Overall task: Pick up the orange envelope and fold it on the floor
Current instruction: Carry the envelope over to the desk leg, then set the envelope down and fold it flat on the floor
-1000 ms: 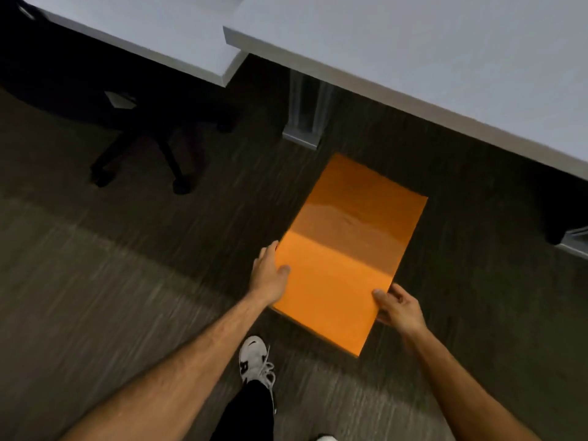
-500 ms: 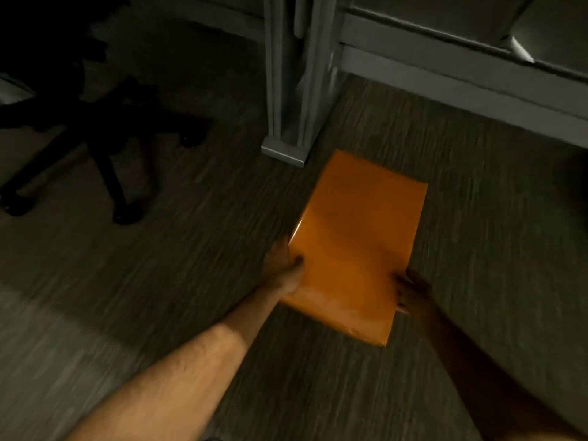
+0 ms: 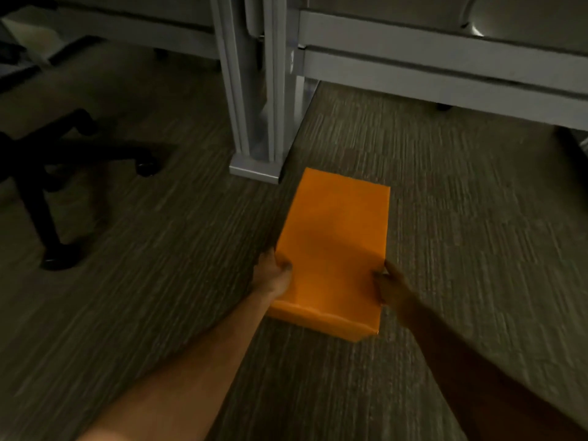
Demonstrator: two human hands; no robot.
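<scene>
Both grips are closed on the envelope (image 3: 334,249): the left hand (image 3: 273,275) pinches its left long edge, thumb on the upper face and fingers hidden beneath, while the right hand (image 3: 389,288) pinches the opposite long edge at about the same level. Holding the two long edges at matching points keeps the sheet flat and square between the hands, and it leaves the upper face unobstructed for a crease. Each grip sits toward the near end, so the far end extends forward unsupported; the paper appears stiff enough to carry that overhang without sagging. At the near edge a narrow strip is bent downward along a straight line, most likely the flap or an existing crease. The envelope lies low over the floor (image 3: 159,281), with its far corner close to the foot of the post (image 3: 254,168) but apart from it; whether the far end already touches the carpet cannot be determined from this view. Judged from the posture, the envelope is being brought down to the carpet so that the floor can act as a backing for pressing the fold. Placement clear of the post foot leaves room to lay the full length flat. A chair base (image 3: 47,173) stands well apart to the left and does not obstruct the work.
</scene>
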